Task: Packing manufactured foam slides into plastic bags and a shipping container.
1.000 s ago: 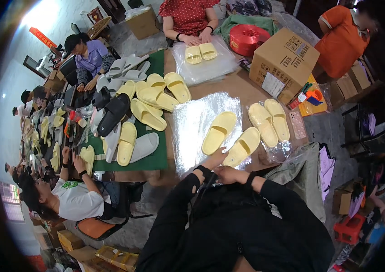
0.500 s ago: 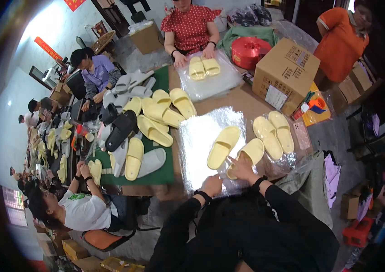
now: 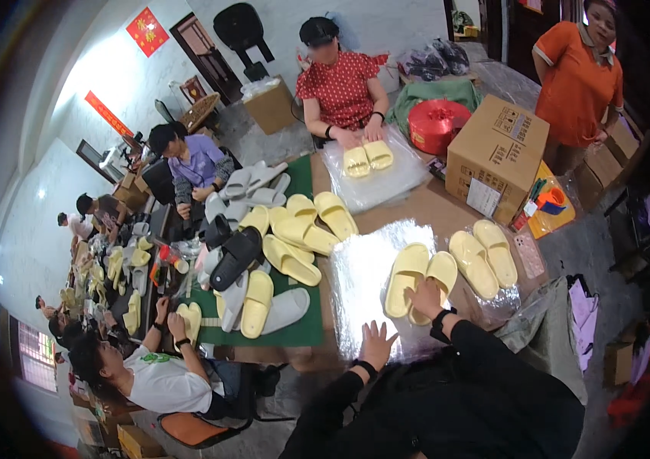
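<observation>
The counter (image 3: 417, 210), a long brown run crowded with slippers and seated workers on its far and left sides, now sits lower in the view than a second ago, as the head has lifted. On it the clear plastic bag (image 3: 359, 287) lies flat just in front of the person. The pair of yellow slippers (image 3: 417, 271) rests on its right part. The right hand (image 3: 426, 300) has moved up onto the near slipper's heel, fingers apparently curled over it, though small in view. The left hand (image 3: 376, 342) presses the bag's near edge, fingers spread. A second yellow pair (image 3: 484, 256) lies just right; a cardboard box (image 3: 497, 157) stands beyond.
</observation>
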Available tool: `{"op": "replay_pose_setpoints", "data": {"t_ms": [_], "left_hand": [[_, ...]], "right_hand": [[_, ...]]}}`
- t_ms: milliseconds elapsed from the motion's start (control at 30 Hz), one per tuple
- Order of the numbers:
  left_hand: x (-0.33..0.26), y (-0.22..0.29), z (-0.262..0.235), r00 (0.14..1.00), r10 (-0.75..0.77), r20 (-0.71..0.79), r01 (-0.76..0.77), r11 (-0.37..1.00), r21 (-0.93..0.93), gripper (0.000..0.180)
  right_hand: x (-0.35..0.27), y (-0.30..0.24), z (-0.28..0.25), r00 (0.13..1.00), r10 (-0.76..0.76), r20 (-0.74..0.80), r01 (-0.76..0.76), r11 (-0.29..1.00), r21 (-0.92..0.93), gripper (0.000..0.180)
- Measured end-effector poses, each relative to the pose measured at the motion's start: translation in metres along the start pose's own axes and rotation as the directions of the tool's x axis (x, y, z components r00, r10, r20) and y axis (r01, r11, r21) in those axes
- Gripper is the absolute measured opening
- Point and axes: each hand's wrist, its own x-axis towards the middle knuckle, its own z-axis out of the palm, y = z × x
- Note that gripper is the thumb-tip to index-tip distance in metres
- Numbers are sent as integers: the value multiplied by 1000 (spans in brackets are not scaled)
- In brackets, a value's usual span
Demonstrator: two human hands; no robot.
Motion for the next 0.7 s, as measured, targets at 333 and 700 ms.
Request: {"op": "replay_pose_setpoints", "data": {"t_ms": [333,700], "left_hand": [[-1,-43,26,938,-319,-137,202,823,-531,50],[22,-49,33,951,-7,-310,32,997,76,49]], "right_hand": [[-59,-37,-111,985,-50,-163,137,799,585,42],[-83,7,-89,966,-158,-206,251,762,597,37]]}}
